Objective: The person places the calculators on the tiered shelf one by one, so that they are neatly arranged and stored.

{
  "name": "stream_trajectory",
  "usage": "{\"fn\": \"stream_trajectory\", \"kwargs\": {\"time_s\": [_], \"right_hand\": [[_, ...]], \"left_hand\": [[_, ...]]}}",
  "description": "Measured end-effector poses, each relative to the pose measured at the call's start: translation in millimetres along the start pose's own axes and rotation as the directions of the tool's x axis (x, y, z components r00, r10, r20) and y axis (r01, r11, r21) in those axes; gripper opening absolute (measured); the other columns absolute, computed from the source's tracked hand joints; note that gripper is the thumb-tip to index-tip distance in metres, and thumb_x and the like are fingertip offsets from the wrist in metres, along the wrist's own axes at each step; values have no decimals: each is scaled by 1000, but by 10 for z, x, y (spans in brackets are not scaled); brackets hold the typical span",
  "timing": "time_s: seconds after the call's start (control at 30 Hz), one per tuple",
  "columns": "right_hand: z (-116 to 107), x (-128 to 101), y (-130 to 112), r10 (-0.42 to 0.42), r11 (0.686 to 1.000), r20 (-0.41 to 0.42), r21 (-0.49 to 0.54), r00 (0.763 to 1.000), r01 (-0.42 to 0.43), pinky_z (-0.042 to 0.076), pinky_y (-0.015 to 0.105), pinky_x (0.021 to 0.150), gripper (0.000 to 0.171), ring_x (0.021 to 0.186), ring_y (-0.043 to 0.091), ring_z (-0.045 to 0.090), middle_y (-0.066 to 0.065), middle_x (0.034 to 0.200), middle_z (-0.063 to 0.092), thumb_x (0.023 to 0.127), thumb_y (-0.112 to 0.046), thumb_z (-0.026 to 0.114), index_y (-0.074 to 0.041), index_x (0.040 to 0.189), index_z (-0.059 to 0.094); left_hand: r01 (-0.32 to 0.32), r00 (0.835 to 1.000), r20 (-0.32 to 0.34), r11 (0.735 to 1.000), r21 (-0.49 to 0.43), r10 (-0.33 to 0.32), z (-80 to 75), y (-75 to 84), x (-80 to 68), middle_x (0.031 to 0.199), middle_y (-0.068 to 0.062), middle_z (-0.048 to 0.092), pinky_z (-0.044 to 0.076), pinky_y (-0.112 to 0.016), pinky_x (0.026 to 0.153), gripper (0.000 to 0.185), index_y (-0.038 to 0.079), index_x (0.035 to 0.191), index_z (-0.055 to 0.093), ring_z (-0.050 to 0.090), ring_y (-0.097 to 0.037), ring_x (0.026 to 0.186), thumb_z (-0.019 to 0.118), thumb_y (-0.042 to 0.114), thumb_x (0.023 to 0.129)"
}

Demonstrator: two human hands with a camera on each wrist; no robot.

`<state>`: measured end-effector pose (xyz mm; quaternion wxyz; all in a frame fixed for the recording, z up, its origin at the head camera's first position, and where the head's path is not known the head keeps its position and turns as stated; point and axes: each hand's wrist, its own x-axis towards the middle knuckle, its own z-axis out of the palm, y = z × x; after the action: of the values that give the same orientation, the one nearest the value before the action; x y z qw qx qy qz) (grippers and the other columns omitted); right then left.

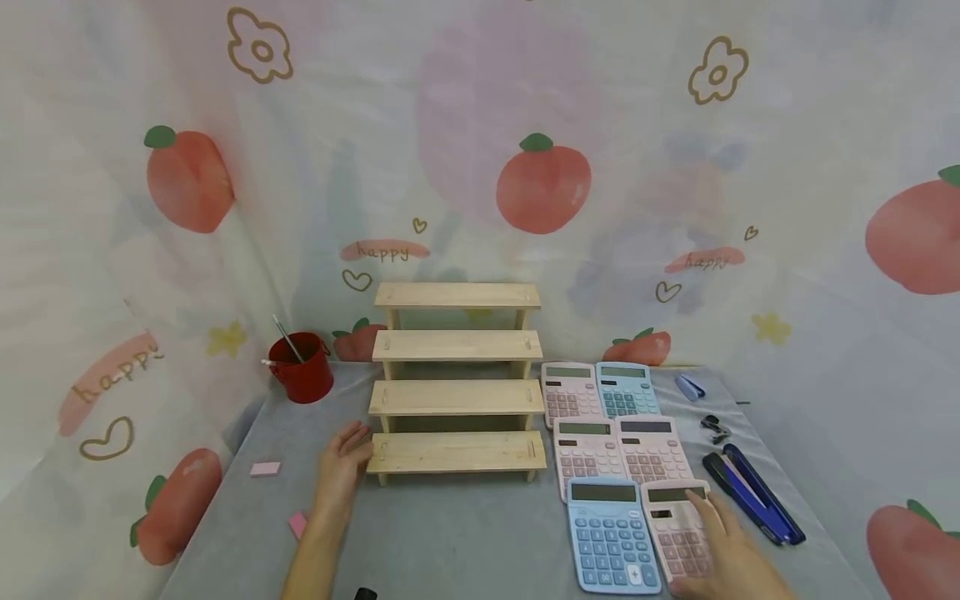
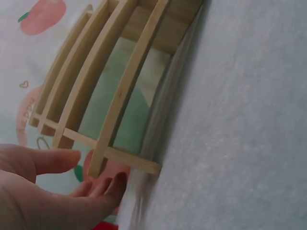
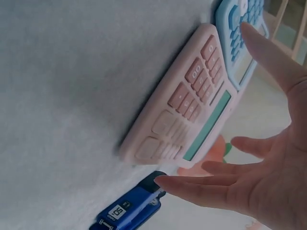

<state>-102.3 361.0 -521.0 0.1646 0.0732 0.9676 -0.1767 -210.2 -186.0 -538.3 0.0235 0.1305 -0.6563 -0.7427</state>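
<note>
Grey felt covers the table (image 1: 465, 533), with a peach-printed cloth hanging behind it. At far left stands a red cup (image 1: 303, 369), and two pink erasers (image 1: 265, 469) lie near it. Next, the left hand (image 1: 342, 460) is relaxed with straight fingers beside the left end of the lowest step of the wooden stepped shelf (image 1: 456, 379), holding nothing. Further right, the right hand (image 1: 723, 542) lies spread over the nearest pink calculator (image 1: 678, 529), not gripping it. A blue stapler (image 1: 752, 493) lies just beside it.
</note>
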Motion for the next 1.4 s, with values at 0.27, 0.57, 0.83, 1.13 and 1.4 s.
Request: {"fn": "stream_trajectory", "kwargs": {"time_s": [0.27, 0.57, 0.83, 1.13, 1.4], "right_hand": [[75, 125, -40, 0, 1000, -11, 27, 1000, 0, 51, 72, 84, 156, 111, 66, 53, 44, 153, 8, 44, -65, 97, 0, 159, 15], [92, 113, 150, 9, 999, -51, 52, 999, -6, 55, 66, 78, 152, 97, 59, 62, 46, 150, 6, 48, -64, 98, 3, 155, 13], [160, 183, 130, 12, 1000, -53, 10, 999, -11, 49, 74, 86, 158, 118, 74, 43, 45, 150, 10, 39, -67, 97, -1, 157, 15], [154, 200, 122, -16, 998, -82, 52, 996, 21, 46, 78, 86, 153, 117, 76, 41, 47, 147, 15, 42, -64, 100, -2, 156, 18], [10, 89, -80, 12, 998, -147, 65, 989, -3, 43, 79, 91, 149, 124, 73, 36, 42, 153, 8, 46, -57, 100, -8, 159, 17]], "left_hand": [[-29, 999, -39, 999, 19, 30, -10, -71, 29, 160, -28, 40, 45, -6, 83, 65, -5, 157, 33, 42, -39, 144, 55, -14, 96], [-14, 1000, 26, 993, -114, 17, 68, -150, 7, 162, -29, 34, 41, -31, 111, 66, -8, 159, 26, 36, -37, 150, 44, -20, 97], [-1, 1000, 8, 987, -158, 3, 54, -129, 2, 163, -27, 34, 47, -19, 102, 66, -8, 159, 26, 35, -35, 151, 43, -20, 97], [22, 999, -19, 985, -171, -26, 52, -117, 20, 163, -24, 36, 36, -40, 115, 64, -5, 159, 29, 37, -33, 151, 44, -18, 98], [36, 999, -15, 984, -176, -39, 60, -117, 12, 163, -22, 37, 32, -44, 118, 63, -3, 159, 30, 37, -32, 151, 44, -16, 99]]}}
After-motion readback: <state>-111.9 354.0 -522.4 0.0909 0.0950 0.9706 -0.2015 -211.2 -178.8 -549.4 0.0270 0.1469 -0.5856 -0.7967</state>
